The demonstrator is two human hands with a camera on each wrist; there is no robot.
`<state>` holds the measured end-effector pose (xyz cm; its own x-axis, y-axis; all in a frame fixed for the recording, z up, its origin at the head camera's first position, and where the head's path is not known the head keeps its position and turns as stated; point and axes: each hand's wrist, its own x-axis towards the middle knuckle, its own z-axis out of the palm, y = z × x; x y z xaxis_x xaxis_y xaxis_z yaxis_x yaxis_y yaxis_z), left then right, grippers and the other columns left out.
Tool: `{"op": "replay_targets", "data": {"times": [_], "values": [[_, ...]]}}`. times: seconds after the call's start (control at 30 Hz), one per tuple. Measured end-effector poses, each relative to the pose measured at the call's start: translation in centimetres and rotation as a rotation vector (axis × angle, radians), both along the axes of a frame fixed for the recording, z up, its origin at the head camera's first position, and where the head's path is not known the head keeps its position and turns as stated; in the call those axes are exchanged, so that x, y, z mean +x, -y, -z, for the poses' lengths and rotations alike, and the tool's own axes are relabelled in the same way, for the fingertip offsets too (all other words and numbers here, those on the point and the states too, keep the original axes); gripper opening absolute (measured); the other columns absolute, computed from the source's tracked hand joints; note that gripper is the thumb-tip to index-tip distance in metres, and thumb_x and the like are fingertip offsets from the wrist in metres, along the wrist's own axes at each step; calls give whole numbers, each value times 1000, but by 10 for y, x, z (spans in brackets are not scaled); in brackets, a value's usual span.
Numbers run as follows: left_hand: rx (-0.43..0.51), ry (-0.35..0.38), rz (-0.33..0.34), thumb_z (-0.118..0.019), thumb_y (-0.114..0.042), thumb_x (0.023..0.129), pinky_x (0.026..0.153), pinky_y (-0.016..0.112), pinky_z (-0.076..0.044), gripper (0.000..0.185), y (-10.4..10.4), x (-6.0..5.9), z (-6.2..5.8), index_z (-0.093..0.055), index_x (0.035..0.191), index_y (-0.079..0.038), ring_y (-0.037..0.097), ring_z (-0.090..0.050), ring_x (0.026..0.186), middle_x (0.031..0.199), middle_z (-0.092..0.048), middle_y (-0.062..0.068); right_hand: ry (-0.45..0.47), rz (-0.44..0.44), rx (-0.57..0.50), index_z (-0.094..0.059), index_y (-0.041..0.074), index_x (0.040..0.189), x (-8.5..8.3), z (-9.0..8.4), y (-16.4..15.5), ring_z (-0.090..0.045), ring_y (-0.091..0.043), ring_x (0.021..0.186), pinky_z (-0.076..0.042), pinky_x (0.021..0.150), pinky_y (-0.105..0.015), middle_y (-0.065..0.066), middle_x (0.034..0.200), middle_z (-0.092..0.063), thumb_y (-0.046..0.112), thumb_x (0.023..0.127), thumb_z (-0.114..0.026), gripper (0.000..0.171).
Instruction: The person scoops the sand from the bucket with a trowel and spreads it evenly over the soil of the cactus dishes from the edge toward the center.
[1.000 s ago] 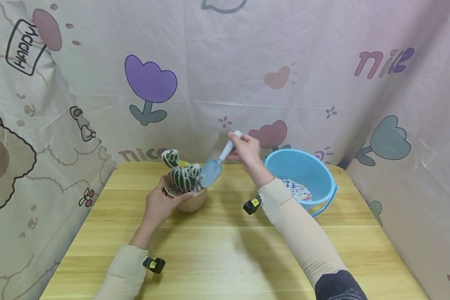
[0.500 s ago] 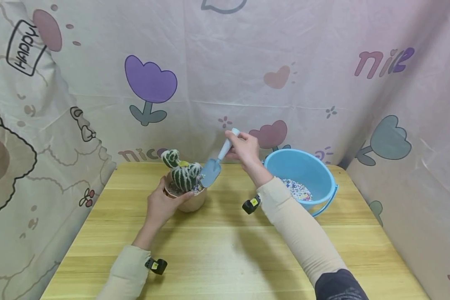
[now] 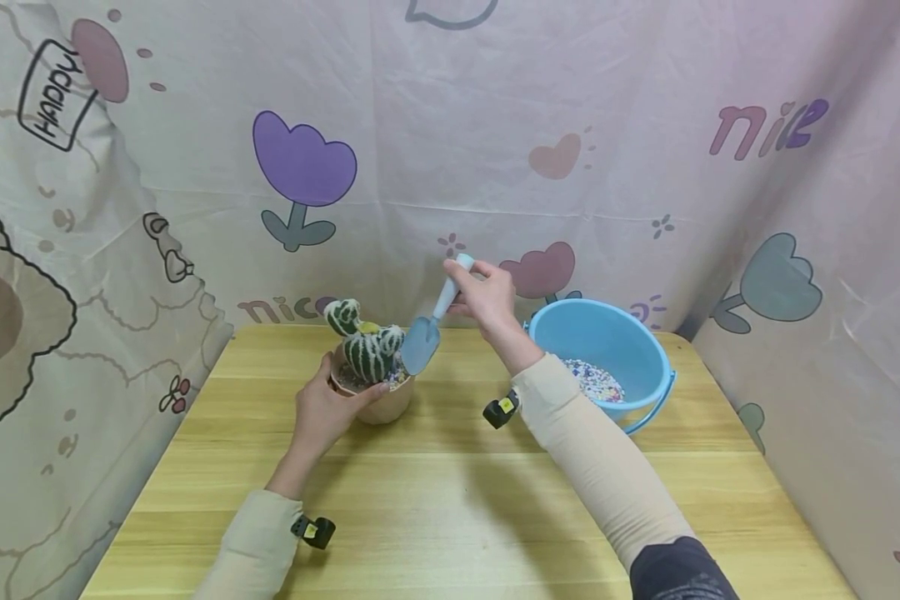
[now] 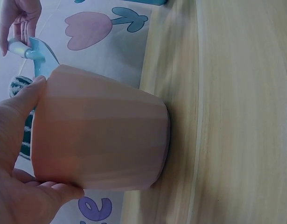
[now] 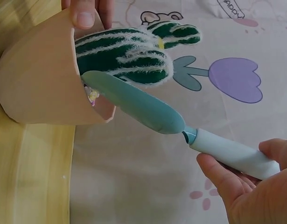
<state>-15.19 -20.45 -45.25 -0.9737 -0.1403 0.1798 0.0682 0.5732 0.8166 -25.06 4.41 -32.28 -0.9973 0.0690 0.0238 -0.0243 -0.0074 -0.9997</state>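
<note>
My left hand (image 3: 328, 408) grips the rim of a terracotta-coloured flowerpot (image 4: 101, 130) standing on the table, thumb over the near edge. In the pot is a dark green cactus (image 5: 129, 53) with fuzzy white stripes and a small yellow spot. My right hand (image 3: 490, 297) pinches the pale handle of a blue trowel (image 5: 138, 105) between thumb and fingers. Its blade slants down, tip at the pot's right rim beside the cactus. Small multicoloured granules (image 5: 92, 94) show inside the pot, just under the blade in the right wrist view.
A blue bucket (image 3: 648, 333) with colourful granules (image 3: 592, 380) in its bottom stands to the right, its handle hanging at the side. Under everything is a wooden table (image 3: 420, 517). A printed cloth curtain (image 3: 435, 125) hangs behind and at both sides.
The trowel's handle has moved slightly left and up with my right hand, making the trowel steeper while its tip stays at the pot rim. My left hand keeps its hold, shifting very slightly.
</note>
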Motion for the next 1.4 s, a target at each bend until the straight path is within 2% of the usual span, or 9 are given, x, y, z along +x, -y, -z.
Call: {"op": "replay_targets", "data": {"times": [0.27, 0.5, 0.7, 0.87, 1.0, 1.13, 1.23, 1.33, 1.4], "values": [[-15, 17, -8, -89, -58, 79, 108, 62, -54, 103, 0, -1, 1, -43, 155, -6, 47, -57, 136, 148, -58, 30, -12, -5, -4, -75, 2, 115, 1, -1, -6, -81, -30, 79, -69, 71, -39, -18, 92, -74, 34, 96, -78, 37], [-26, 41, -14, -88, -59, 79, 114, 63, -49, 114, 0, 0, 0, -35, 161, -1, 49, -52, 141, 153, -52, 33, 33, -27, -71, -73, -5, 117, -2, -1, -18, -79, -17, 73, -65, 90, -53, -13, 91, -71, 32, 99, -76, 41], [-26, 87, -8, -86, -62, 80, 121, 62, -43, 123, 2, 1, -3, -24, 166, 0, 49, -45, 148, 161, -41, 34, 52, -53, -83, -66, -12, 124, -4, -3, -31, -79, -16, 73, -66, 87, -47, -17, 93, -73, 33, 103, -70, 50], [8, 96, -19, -76, -62, 90, 122, 58, -42, 113, 7, 6, -14, -20, 166, 1, 50, -42, 149, 165, -33, 30, 54, -81, -87, -60, -12, 133, -6, -7, -43, -81, -28, 94, -66, 90, -43, -26, 112, -73, 33, 108, -62, 51], [105, 17, -93, -68, -56, 98, 117, 51, -48, 95, 10, 9, -24, -30, 162, 3, 49, -49, 144, 162, -41, 27, 52, -90, -98, -57, -10, 135, -8, -12, -53, -71, -43, 118, -66, 92, -41, -23, 111, -73, 32, 110, -56, 49], [200, -137, -222, -68, -44, 102, 103, 23, -56, 72, 12, 10, -33, -50, 151, 6, 40, -64, 132, 148, -59, 27, 34, -93, -116, -56, -9, 130, -10, -17, -63, -65, -48, 125, -66, 91, -39, -9, 94, -74, 31, 111, -54, 45], [177, -244, -299, -69, -29, 102, 83, 3, -54, 46, 13, 13, -38, -68, 133, 5, 9, -78, 102, 127, -73, 25, 14, -103, -121, -54, -7, 132, -10, -21, -71, -72, -43, 117, -66, 92, -39, -5, 91, -73, 32, 111, -53, 44], [132, -290, -314, -69, -19, 101, 70, -3, -48, 28, 9, 17, -42, -77, 117, 3, -19, -64, 76, 109, -79, 23, 2, -103, -101, -53, -5, 133, -10, -24, -79, -76, -36, 111, -65, 95, -39, -4, 91, -74, 34, 111, -54, 45], [111, -297, -289, -69, -15, 100, 67, -2, -47, 23, 4, 21, -44, -80, 110, 2, -24, -55, 71, 104, -80, 22, -4, -99, -101, -55, -3, 129, -10, -25, -85, -78, -30, 101, -66, 92, -38, -3, 89, -74, 34, 111, -54, 42]]}}
